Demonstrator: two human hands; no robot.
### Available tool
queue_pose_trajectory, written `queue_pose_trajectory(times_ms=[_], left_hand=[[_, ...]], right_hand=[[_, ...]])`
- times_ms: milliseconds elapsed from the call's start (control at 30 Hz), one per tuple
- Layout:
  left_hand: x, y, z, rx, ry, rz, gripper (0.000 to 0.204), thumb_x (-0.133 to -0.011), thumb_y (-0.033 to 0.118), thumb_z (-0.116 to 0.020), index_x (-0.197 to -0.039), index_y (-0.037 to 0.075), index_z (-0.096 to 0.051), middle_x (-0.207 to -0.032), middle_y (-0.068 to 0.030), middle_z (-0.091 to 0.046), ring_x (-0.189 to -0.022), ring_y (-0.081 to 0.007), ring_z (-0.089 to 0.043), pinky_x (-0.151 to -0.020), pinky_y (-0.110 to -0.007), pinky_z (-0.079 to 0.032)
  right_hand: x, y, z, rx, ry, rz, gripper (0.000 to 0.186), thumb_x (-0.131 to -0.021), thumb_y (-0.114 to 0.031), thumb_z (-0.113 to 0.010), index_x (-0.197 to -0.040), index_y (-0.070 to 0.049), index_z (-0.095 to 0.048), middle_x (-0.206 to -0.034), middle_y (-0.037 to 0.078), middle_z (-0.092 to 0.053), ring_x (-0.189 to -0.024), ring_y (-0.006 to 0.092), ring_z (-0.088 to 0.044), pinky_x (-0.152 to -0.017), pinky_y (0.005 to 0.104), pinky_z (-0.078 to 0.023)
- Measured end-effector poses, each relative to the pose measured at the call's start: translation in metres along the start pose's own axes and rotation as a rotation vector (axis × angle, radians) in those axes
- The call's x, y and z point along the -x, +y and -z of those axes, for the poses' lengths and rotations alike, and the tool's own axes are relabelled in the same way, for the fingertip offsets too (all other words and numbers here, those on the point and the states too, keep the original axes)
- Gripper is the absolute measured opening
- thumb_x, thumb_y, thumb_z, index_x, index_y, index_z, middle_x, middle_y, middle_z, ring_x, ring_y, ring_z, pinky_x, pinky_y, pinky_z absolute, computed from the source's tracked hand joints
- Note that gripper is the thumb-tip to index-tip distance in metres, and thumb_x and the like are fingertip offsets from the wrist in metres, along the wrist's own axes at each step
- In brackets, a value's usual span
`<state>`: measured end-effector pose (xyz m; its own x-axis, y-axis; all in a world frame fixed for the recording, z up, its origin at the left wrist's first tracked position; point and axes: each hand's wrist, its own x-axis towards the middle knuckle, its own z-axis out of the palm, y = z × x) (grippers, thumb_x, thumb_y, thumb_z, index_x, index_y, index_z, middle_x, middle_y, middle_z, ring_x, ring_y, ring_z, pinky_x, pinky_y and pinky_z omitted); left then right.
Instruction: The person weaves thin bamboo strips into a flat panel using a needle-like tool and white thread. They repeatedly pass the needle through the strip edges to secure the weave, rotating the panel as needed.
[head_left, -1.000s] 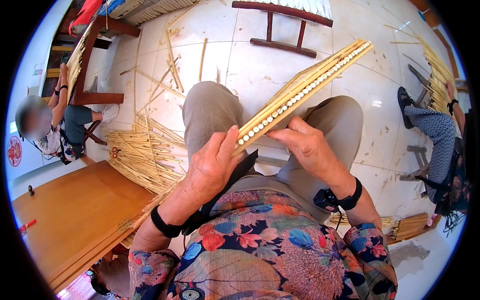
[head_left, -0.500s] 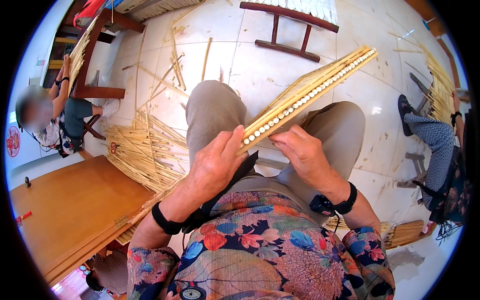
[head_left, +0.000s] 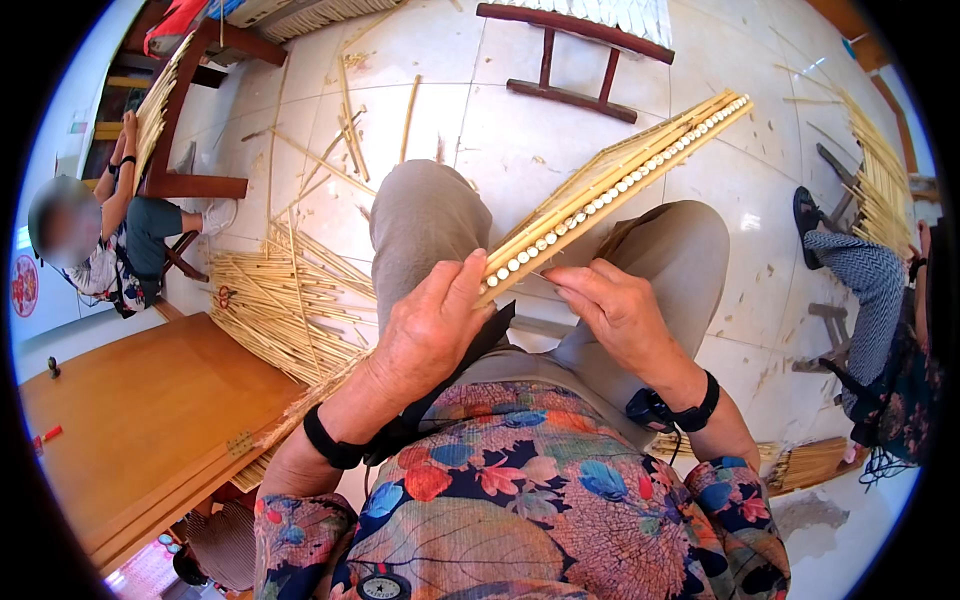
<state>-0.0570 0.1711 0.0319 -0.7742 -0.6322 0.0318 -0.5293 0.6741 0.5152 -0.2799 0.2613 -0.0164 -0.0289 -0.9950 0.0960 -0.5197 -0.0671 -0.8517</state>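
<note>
A panel of straw-coloured stalks [head_left: 655, 135] slants from my lap up to the far right. Along its side runs a row of round, white cut ends [head_left: 590, 209]. My left hand [head_left: 432, 312] is closed on the near end of the panel, thumb and forefinger along its edge. My right hand [head_left: 612, 305] is beside that edge, just right of the left hand. Its thumb and forefinger are pinched together on a thin strand or needle, too fine to tell which, that reaches toward the white ends.
Loose stalks [head_left: 275, 300] lie heaped on the floor to my left, by a brown wooden table [head_left: 150, 400]. A dark-red wooden frame stool [head_left: 572, 100] stands ahead. One person sits at far left [head_left: 120, 240], another at far right [head_left: 865, 290], both beside stalk bundles.
My right hand has shifted slightly right, away from the panel's edge, and the thin strand shows more. My left hand keeps its place. The person at right has moved an arm.
</note>
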Motion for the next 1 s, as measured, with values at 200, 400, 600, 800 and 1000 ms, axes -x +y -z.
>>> queue_pose_trajectory(times_ms=[200,400,600,800,1000], left_hand=[[0.0,-0.001,-0.002,-0.004,0.01,-0.014,0.059,-0.078,0.002,-0.074,-0.131,-0.005,-0.049,-0.107,-0.0204,-0.058,-0.086,-0.0377,-0.064,-0.069,-0.041,-0.055],[0.002,0.003,-0.003,-0.053,0.004,-0.003,0.06,-0.077,0.003,-0.075,-0.131,-0.006,-0.05,-0.105,-0.0192,-0.058,-0.083,-0.0359,-0.064,-0.065,-0.041,-0.055],[0.001,0.005,-0.001,-0.081,0.001,-0.012,0.06,-0.077,0.004,-0.075,-0.13,-0.006,-0.05,-0.104,-0.0187,-0.058,-0.082,-0.0346,-0.064,-0.064,-0.04,-0.054],[0.001,0.005,-0.003,-0.098,0.022,-0.019,0.06,-0.078,0.004,-0.074,-0.131,-0.007,-0.048,-0.103,-0.0187,-0.058,-0.081,-0.0345,-0.064,-0.064,-0.04,-0.054],[0.003,0.004,-0.004,-0.082,0.024,-0.04,0.06,-0.078,0.004,-0.074,-0.13,-0.008,-0.048,-0.102,-0.0186,-0.059,-0.082,-0.0342,-0.064,-0.065,-0.04,-0.054]], right_hand=[[0.001,0.003,0.0,-0.067,-0.022,0.033,0.025,-0.091,-0.007,-0.062,-0.115,-0.012,-0.065,-0.08,0.011,-0.064,-0.07,0.0287,-0.066,-0.061,0.0363,-0.055],[0.004,0.009,0.003,-0.021,-0.078,0.055,0.028,-0.09,-0.004,-0.06,-0.117,-0.011,-0.064,-0.082,0.011,-0.063,-0.074,0.0282,-0.066,-0.064,0.0357,-0.054],[0.009,0.008,-0.005,-0.142,-0.064,-0.009,0.032,-0.089,0.001,-0.061,-0.119,-0.009,-0.064,-0.077,0.01,-0.058,-0.068,0.0234,-0.062,-0.06,0.0321,-0.052],[0.011,0.012,-0.016,-0.129,-0.001,0.003,0.031,-0.088,0.004,-0.063,-0.117,-0.007,-0.066,-0.074,0.007,-0.057,-0.063,0.0156,-0.057,-0.056,0.028,-0.049],[0.01,0.006,-0.016,-0.138,0.007,0.011,0.038,-0.084,0.008,-0.062,-0.118,-0.008,-0.065,-0.073,0.01,-0.053,-0.064,0.0217,-0.059,-0.058,0.0328,-0.049]])
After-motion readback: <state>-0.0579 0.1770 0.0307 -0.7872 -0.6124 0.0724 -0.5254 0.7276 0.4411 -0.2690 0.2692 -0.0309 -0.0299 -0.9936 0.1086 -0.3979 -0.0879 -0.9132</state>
